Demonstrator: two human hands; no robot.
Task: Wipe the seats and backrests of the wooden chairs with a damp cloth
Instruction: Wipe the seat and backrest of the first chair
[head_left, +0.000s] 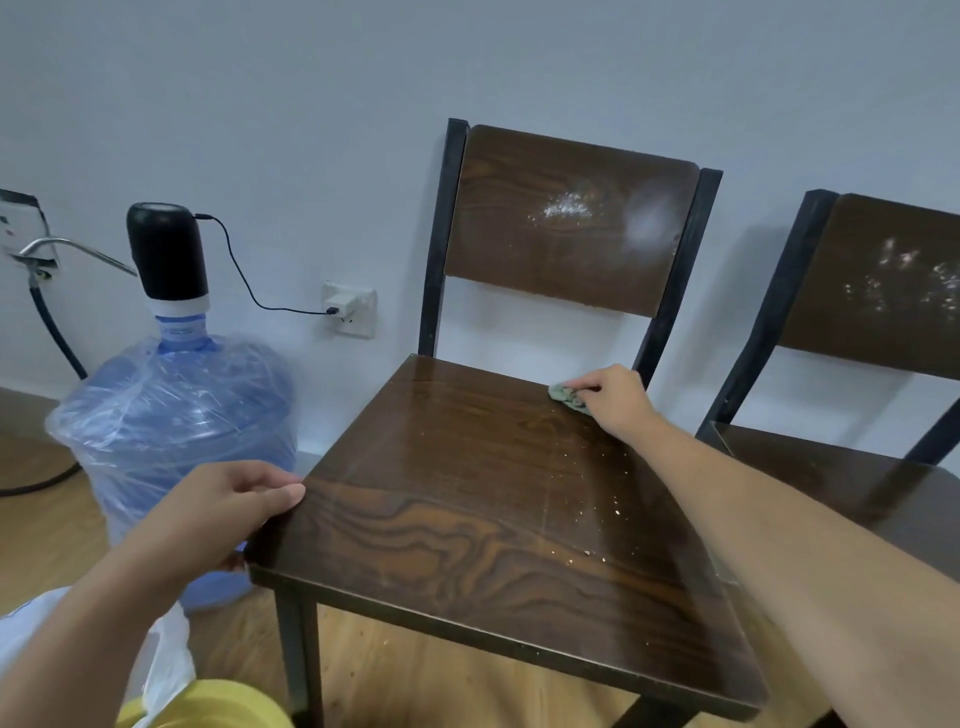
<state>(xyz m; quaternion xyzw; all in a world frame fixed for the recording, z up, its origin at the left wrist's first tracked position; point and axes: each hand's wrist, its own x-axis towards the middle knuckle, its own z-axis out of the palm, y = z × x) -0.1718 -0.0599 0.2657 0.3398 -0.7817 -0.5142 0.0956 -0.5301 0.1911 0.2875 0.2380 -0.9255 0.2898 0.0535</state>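
Left hand (218, 512) gripping seat (467, 499) edge, right hand (613, 397) w/ cloth (563, 396)

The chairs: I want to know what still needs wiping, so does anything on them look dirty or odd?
Yes. White powdery smears mark the near chair's backrest and the second chair's backrest. Pale crumbs dot the right half of the near seat. The right hand presses the cloth at the seat's back corner.

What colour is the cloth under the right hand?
Pale green cloth, seen in the head view, pressed on the seat's back corner.
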